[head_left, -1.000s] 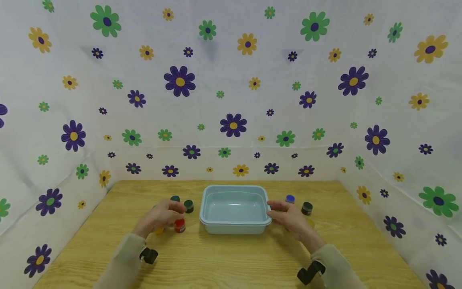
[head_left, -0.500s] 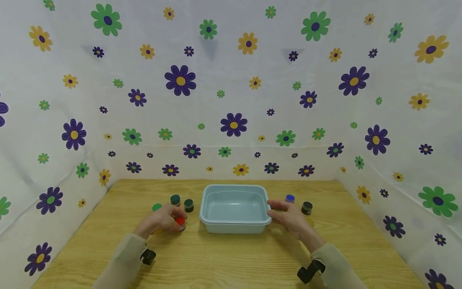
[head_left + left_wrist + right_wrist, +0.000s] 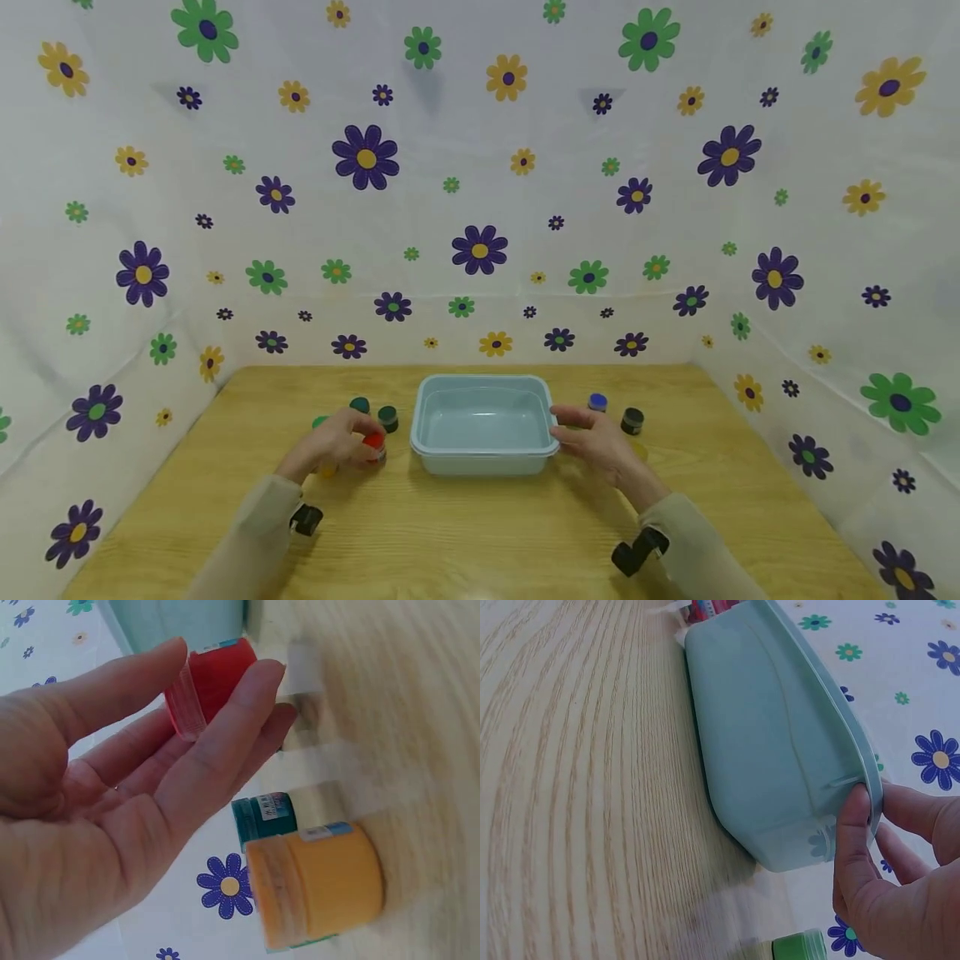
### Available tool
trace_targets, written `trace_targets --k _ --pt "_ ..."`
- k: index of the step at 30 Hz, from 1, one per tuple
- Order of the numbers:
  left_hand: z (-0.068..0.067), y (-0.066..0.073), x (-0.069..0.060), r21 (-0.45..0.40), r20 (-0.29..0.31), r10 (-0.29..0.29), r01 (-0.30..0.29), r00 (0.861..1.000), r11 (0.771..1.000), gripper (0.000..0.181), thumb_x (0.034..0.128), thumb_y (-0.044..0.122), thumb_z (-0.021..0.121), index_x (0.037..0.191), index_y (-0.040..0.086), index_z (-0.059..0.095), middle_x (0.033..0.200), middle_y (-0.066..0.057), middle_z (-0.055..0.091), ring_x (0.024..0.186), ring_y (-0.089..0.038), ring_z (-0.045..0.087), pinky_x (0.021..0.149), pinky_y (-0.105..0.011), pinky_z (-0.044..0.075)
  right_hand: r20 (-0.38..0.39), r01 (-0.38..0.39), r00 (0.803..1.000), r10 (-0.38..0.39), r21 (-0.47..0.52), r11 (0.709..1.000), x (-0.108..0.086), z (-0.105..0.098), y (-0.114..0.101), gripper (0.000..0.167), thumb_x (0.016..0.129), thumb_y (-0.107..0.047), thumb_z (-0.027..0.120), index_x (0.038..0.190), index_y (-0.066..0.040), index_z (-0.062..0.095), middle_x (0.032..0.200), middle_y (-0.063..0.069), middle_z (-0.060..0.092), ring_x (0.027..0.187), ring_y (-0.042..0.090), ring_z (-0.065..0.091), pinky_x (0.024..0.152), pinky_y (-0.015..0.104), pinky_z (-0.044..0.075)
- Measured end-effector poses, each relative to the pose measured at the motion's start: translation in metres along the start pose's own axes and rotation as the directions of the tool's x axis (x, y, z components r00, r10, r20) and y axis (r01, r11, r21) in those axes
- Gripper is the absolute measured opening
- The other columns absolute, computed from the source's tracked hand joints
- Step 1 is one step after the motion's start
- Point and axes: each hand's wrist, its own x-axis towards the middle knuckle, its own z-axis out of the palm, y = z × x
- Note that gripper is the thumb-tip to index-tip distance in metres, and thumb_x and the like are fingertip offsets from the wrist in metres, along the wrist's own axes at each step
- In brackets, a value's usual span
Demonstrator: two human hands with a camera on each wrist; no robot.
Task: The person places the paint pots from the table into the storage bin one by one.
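My left hand [image 3: 336,446] holds a small red paint jar [image 3: 217,682] between thumb and fingers, left of a pale blue plastic basin [image 3: 480,463]. The jar seems slightly off the table; its underside cannot be made out. In the left wrist view, an orange-yellow paint jar [image 3: 322,881] and a dark teal jar [image 3: 274,819] stand below that hand. My right hand [image 3: 596,437] pinches the basin's right rim, its thumb on the outside in the right wrist view. The basin sits on the table, and no contents show in it.
Two dark-lidded jars [image 3: 387,418] and a green-lidded jar [image 3: 320,422] stand behind the left hand. Around the right hand are a blue-lidded jar [image 3: 597,402], a black jar [image 3: 632,420], a yellow one [image 3: 639,451] and a green one [image 3: 799,946]. Flowered cloth surrounds the wooden table [image 3: 480,533].
My left hand has taken hold of the red jar and seems to have raised it a little. The right hand stays on the basin's rim. The head view has shifted slightly.
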Motion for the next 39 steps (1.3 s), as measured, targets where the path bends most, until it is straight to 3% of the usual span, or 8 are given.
trace_targets --k 6,14,23,27,35,39 --pt "-0.005 0.01 0.002 -0.108 0.03 0.0 0.003 1.0 0.994 0.043 0.0865 -0.002 0.068 0.128 -0.008 0.057 0.119 -0.02 0.06 0.087 -0.023 0.066 0.076 -0.037 0.062 0.004 -0.009 1.0 0.009 0.028 1.0 0.0 0.002 -0.001 0.046 0.091 -0.011 0.069 0.135 -0.002 0.056 0.136 0.018 0.054 0.108 0.019 0.061 0.094 0.036 0.056" --pt "-0.007 0.029 0.02 -0.13 0.013 0.046 -0.044 0.999 0.991 0.044 0.0864 0.014 0.074 0.126 0.0 0.061 0.125 -0.016 0.062 0.097 -0.021 0.065 0.084 -0.035 0.06 -0.006 -0.013 1.0 0.013 0.033 0.999 0.0 -0.003 -0.001 0.045 0.092 -0.01 0.068 0.135 -0.003 0.056 0.136 0.017 0.054 0.109 0.02 0.061 0.093 0.035 0.057" --pt "-0.005 0.039 0.023 -0.18 -0.034 0.095 -0.1 0.995 0.979 0.05 0.0868 0.022 0.076 0.129 0.001 0.058 0.127 -0.018 0.059 0.097 -0.026 0.068 0.091 -0.043 0.058 0.01 -0.029 1.0 0.029 0.058 0.998 -0.002 0.002 -0.001 0.047 0.092 -0.009 0.067 0.137 -0.002 0.054 0.139 0.02 0.051 0.107 0.019 0.06 0.093 0.035 0.057" --pt "-0.001 0.041 0.026 -0.228 -0.087 0.089 -0.107 0.992 0.968 0.046 0.0861 0.024 0.077 0.125 0.006 0.061 0.123 -0.015 0.061 0.098 -0.028 0.068 0.096 -0.05 0.054 0.015 -0.028 1.0 0.027 0.058 0.998 0.0 0.004 0.001 0.047 0.093 -0.01 0.067 0.137 -0.002 0.053 0.138 0.019 0.051 0.109 0.02 0.059 0.094 0.036 0.056" --pt "0.016 0.051 0.037 -0.258 -0.191 0.105 -0.153 0.976 0.954 0.053 0.084 0.031 0.078 0.129 0.01 0.06 0.118 -0.011 0.067 0.093 -0.024 0.07 0.097 -0.048 0.054 0.004 -0.029 1.0 0.029 0.06 0.998 0.0 0.005 0.004 0.047 0.093 -0.009 0.067 0.136 -0.001 0.054 0.135 0.018 0.054 0.104 0.017 0.061 0.093 0.035 0.057" --pt "0.025 0.058 0.046 -0.244 -0.239 0.12 -0.179 0.964 0.953 0.057 0.0803 0.038 0.081 0.126 0.009 0.063 0.113 -0.011 0.071 0.088 -0.021 0.071 0.091 -0.044 0.057 0.006 -0.021 1.0 0.021 0.071 0.997 -0.001 0.004 0.001 0.047 0.092 -0.009 0.067 0.136 0.0 0.053 0.136 0.019 0.053 0.103 0.017 0.062 0.092 0.034 0.057"
